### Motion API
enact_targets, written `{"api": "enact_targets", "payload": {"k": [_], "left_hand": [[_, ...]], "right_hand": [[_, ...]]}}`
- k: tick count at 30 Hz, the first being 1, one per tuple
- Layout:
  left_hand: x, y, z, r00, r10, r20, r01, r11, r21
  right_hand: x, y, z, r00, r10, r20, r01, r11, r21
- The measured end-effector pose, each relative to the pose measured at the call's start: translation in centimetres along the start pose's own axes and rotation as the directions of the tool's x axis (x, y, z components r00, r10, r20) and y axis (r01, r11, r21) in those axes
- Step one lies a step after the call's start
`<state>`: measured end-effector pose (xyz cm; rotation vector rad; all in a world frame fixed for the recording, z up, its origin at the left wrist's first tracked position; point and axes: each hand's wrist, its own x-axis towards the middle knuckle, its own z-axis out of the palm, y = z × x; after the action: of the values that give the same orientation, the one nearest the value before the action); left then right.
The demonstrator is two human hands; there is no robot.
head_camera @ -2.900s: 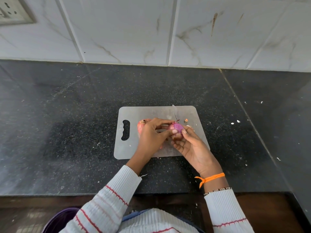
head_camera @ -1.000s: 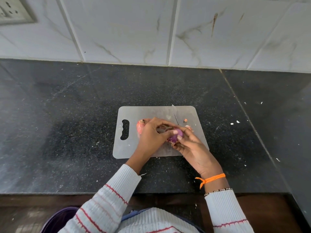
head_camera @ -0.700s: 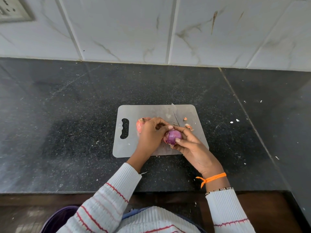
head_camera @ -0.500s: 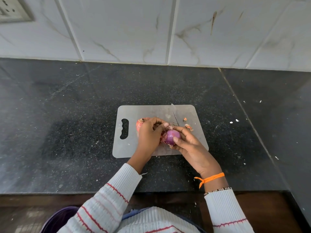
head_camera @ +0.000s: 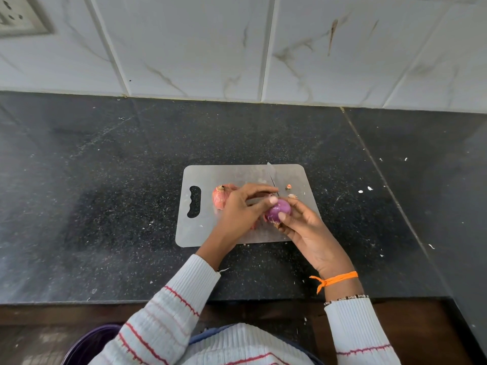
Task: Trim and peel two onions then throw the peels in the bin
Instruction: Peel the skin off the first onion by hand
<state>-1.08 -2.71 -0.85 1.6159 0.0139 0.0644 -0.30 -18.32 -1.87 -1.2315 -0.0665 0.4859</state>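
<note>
Over the thin grey rectangular cutting board [head_camera: 200,230], the right hand [head_camera: 307,227] cups a glossy, round purple peeled onion [head_camera: 278,208] while the left hand [head_camera: 241,210] pinches its top edge; a papery orange unpeeled onion [head_camera: 220,197] (partly hidden) lies just left on the board, a steel knife blade [head_camera: 271,175] behind.

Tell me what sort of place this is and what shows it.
Most likely a home kitchen: a dark speckled stone countertop against a marbled tile backsplash, a cutting board with a knife on it, and hands peeling a purple onion.
</note>
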Motion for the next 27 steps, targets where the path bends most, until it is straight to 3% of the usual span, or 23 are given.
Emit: {"api": "enact_targets", "payload": {"k": [3, 14, 17, 23, 27], "left_hand": [[-0.1, -0.3, 0.1, 0.996, 0.046, 0.077, -0.053, 0.994, 0.092], [0.0, -0.7, 0.3, 1.000, 0.016, 0.006, -0.015, 0.999, -0.046], [0.0, -0.6, 0.2, 0.999, 0.047, -0.008, -0.047, 0.999, -0.006], [0.0, -0.8, -0.2, 0.980, 0.010, -0.198, 0.012, 0.994, 0.111], [-0.1, -0.8, -0.3, 0.966, -0.031, -0.255, 0.049, 0.997, 0.065]], "right_hand": [[0.0, 0.0, -0.1, 1.000, -0.014, 0.003, 0.014, 0.999, -0.042], [-0.1, 0.1, -0.6, 0.999, -0.035, -0.008, 0.033, 0.983, -0.178], [-0.1, 0.2, -0.4, 1.000, -0.021, -0.004, 0.020, 0.983, -0.182], [-0.8, -0.3, 0.0, 1.000, 0.000, 0.023, 0.001, 1.000, -0.010], [-0.9, -0.6, 0.5, 1.000, 0.017, -0.018, -0.014, 0.990, 0.143]]}}
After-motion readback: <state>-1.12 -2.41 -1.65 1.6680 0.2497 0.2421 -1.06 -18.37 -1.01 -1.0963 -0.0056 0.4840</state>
